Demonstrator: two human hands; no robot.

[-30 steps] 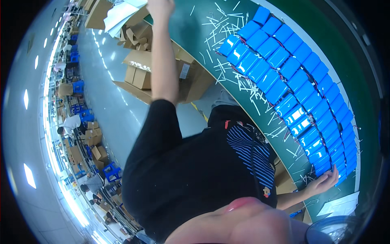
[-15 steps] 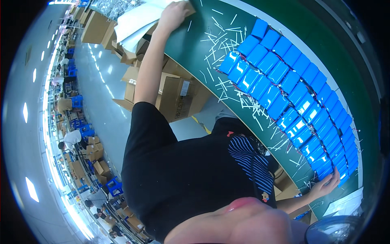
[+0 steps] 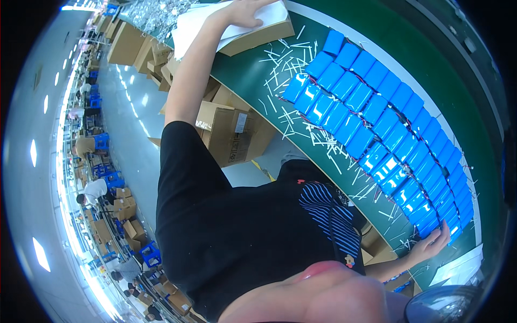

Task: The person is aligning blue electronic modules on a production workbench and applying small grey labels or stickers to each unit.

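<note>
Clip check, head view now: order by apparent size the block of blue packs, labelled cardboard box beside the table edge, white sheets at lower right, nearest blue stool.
1. Block of blue packs
2. Labelled cardboard box
3. White sheets
4. Nearest blue stool; far off, so true size unsure

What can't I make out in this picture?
In the head view:
Left hand: the top edge cuts off part of it.
Cardboard box: white sheets hide its top.
Right hand: too little detail to tell whether it grips the blue packs.
Distant workers: too small and blurred to see what they handle.
</note>
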